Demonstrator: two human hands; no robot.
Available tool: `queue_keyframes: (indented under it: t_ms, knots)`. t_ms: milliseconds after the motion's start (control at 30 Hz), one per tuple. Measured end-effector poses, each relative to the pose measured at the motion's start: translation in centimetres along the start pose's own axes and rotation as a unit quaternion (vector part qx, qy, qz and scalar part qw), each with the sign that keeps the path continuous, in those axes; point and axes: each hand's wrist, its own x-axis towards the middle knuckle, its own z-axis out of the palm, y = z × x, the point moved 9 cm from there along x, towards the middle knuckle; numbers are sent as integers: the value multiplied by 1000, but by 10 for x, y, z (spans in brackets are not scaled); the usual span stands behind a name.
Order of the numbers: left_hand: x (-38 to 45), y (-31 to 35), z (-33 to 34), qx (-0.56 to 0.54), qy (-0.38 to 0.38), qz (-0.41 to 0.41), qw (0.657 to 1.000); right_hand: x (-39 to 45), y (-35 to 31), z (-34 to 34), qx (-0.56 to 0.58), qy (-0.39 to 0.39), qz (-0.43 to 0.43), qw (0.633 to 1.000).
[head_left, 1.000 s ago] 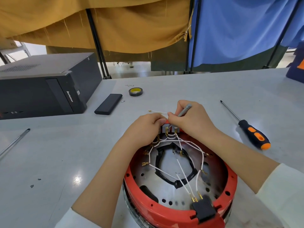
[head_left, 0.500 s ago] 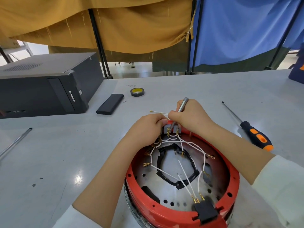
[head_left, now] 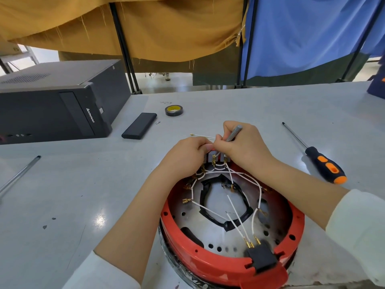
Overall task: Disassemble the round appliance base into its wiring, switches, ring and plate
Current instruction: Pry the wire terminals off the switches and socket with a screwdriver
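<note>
The round appliance base lies on the table with its red ring [head_left: 210,255] around a perforated metal plate [head_left: 224,236]. White wires [head_left: 234,211] with brass terminals cross the plate to a black connector block [head_left: 261,257] at the near rim. At the far rim sits a grey switch block [head_left: 215,158]. My left hand [head_left: 185,157] grips that block from the left. My right hand [head_left: 242,148] holds a thin grey metal tool [head_left: 234,133] with its tip down at the switch terminals. One loose wire [head_left: 203,136] sticks out leftward behind the hands.
An orange-and-black screwdriver [head_left: 321,165] lies right of the base. A black flat case [head_left: 139,126], a tape roll [head_left: 174,110] and a small screw [head_left: 157,122] lie beyond the hands. A black computer tower [head_left: 56,101] stands at the left, a metal rod [head_left: 19,175] near the left edge.
Both hands have stayed at the switch block; the grey tool in my right hand has tilted slightly. The view has shifted a little.
</note>
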Motion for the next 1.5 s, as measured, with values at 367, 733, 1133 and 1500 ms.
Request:
queue_keyframes:
  t_ms: [367,733,1133,1500]
  knots:
    - [1,0,0,4,10,0,1000,9,8,6,15,-58,77,995]
    - [-2,3,-1,20,17,-3,1000,19,13,13,-14,-89,92,992]
    - [-2,1,0,29,20,0,999,7,12,4,-3,-44,51,998]
    - [0,0,-1,28,27,1,999,22,12,23,-84,-142,91,982]
